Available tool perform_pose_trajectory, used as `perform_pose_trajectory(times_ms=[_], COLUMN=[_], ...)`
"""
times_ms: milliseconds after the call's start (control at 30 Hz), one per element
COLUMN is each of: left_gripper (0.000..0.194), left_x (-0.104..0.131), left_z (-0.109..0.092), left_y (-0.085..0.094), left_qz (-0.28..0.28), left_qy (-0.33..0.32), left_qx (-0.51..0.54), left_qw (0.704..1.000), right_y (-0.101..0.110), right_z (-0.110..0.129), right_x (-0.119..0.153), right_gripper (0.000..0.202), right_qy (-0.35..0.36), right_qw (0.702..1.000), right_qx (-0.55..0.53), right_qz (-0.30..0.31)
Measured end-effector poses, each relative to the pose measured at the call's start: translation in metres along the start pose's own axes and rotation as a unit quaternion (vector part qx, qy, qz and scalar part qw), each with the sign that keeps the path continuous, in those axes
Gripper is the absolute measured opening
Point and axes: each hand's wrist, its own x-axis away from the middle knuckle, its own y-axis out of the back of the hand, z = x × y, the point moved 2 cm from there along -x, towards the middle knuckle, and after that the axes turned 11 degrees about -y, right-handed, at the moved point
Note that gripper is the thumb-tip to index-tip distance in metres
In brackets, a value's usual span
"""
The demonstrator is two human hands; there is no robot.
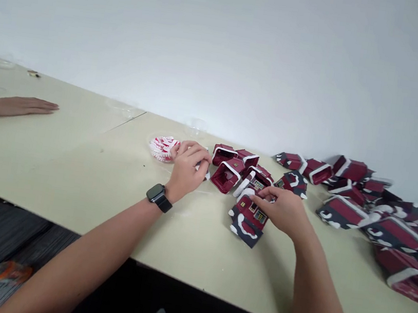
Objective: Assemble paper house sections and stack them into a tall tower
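Note:
My right hand [279, 208] pinches a small maroon toy house [249, 216] by its side. The house has a dark grey roof with white snow-like trim and little yellow windows, and it is tilted roof-down over the table. My left hand [189, 169], wearing a black watch, has its fingers curled together beside a clear round container [163, 149] of red and white pieces. What those fingers hold, if anything, is mostly hidden. Between my hands lie several similar houses, such as one with its open hollow base [225, 177] facing me.
More maroon houses [396, 232] are heaped at the right of the pale table [111, 184]. Another person's hand [25, 106] rests flat at the far left. Clear plastic pieces [122, 108] lie near the wall. Below the table is an orange bottle [9, 272].

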Motion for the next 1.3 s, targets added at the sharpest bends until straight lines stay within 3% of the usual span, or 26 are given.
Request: perform_pose_trajectory(times_ms=[167, 333, 500, 633, 700, 800, 1000, 1100, 1167, 1233, 1300], left_gripper=[0.024, 0.011, 0.045, 0.084, 0.088, 0.074, 0.056, 0.050, 0.047, 0.045, 0.042], left_x=[0.001, 0.001, 0.002, 0.010, 0.014, 0.017, 0.014, 0.011, 0.009, 0.008, 0.008], left_z=[-0.008, -0.011, -0.014, -0.018, -0.019, -0.017, -0.015, -0.015, -0.013, -0.010, -0.006], left_y=[-0.002, -0.003, -0.004, -0.015, -0.020, -0.023, -0.017, -0.013, -0.012, -0.014, -0.017], left_qz=[0.051, 0.076, 0.131, 0.173, 0.158, 0.131, 0.099, 0.079, 0.068, 0.059, 0.059], left_qy=[0.002, -0.012, -0.008, 0.037, 0.070, 0.087, 0.083, 0.086, 0.108, 0.147, 0.191], left_qx=[0.028, 0.110, 0.273, 0.315, 0.318, 0.318, 0.286, 0.277, 0.292, 0.320, 0.346], left_qw=[0.998, 0.991, 0.953, 0.932, 0.932, 0.935, 0.950, 0.954, 0.948, 0.934, 0.917], right_y=[0.003, -0.003, -0.016, -0.029, -0.034, -0.040, -0.042, -0.040, -0.039, -0.038, -0.036], right_z=[0.006, 0.007, 0.009, 0.017, 0.020, 0.023, 0.027, 0.027, 0.023, 0.017, 0.012], right_x=[0.011, 0.008, -0.002, 0.001, 0.004, 0.007, 0.010, 0.011, 0.008, 0.004, 0.000], right_gripper=[0.049, 0.050, 0.038, 0.025, 0.026, 0.030, 0.041, 0.050, 0.064, 0.075, 0.073], right_qy=[0.023, -0.011, -0.061, -0.051, -0.037, -0.019, -0.011, -0.007, -0.014, -0.021, -0.027], right_qw=[0.970, 0.906, 0.785, 0.745, 0.741, 0.739, 0.756, 0.785, 0.821, 0.861, 0.882], right_qx=[-0.201, -0.398, -0.608, -0.656, -0.657, -0.655, -0.646, -0.609, -0.557, -0.500, -0.468], right_qz=[0.132, 0.144, 0.098, 0.113, 0.133, 0.157, 0.103, 0.115, 0.124, 0.094, 0.053])
